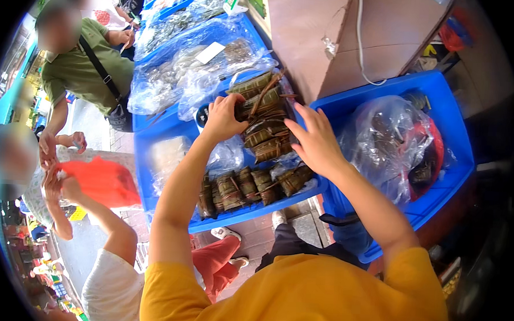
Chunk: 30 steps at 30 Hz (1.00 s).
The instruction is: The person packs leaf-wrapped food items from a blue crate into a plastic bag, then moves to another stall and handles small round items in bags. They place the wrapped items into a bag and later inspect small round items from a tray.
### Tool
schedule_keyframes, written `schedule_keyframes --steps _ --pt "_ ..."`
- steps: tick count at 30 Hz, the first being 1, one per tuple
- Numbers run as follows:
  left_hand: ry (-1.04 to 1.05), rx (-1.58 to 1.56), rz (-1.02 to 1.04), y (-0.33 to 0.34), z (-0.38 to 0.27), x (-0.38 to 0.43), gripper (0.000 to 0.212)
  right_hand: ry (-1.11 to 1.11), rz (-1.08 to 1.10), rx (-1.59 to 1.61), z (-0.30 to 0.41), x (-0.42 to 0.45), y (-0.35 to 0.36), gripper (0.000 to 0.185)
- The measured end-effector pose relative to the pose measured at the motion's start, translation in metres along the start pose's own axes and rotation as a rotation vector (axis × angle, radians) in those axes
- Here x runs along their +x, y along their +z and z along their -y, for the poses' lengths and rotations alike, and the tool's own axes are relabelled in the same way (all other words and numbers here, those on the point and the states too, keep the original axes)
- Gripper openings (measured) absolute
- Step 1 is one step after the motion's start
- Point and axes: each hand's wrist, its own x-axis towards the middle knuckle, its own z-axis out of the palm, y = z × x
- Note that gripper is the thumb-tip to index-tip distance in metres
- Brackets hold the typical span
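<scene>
A pile of leaf-wrapped, tied bundles [264, 137] lies in a blue plastic tub [207, 225], with a row of similar bundles [241, 186] along its near edge. At the pile's left side, my left hand [224, 118] rests with curved fingers, thumb and fingertips against or very near the bundles. My right hand [316, 139] is spread at the right side, its fingertips close to the pile; whether they touch it cannot be told. Brown ties [266, 94] lie across the upper bundles. Neither hand is closed round a bundle.
Right of me, another blue tub [461, 122] holds a clear plastic bag [382, 144] and a red container [438, 155]. Trays with plastic-covered goods [179, 69] stand ahead, beside a brown panel [305, 38]. People stand at left, one near a red bag [101, 181].
</scene>
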Motion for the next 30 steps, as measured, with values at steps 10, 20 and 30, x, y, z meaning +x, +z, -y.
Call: schedule_keyframes --steps 10,20,30 --pt "-0.100 0.068 -0.224 0.020 0.019 -0.022 0.055 0.382 -0.341 0.022 -0.031 -0.111 -0.199 0.037" --pt "0.590 -0.580 0.444 0.031 -0.299 0.020 0.033 0.540 0.189 0.309 -0.027 -0.150 -0.054 0.029" --pt "0.810 0.637 1.107 0.124 -0.273 0.056 0.042 0.605 0.248 0.163 -0.114 -0.148 -0.052 0.036"
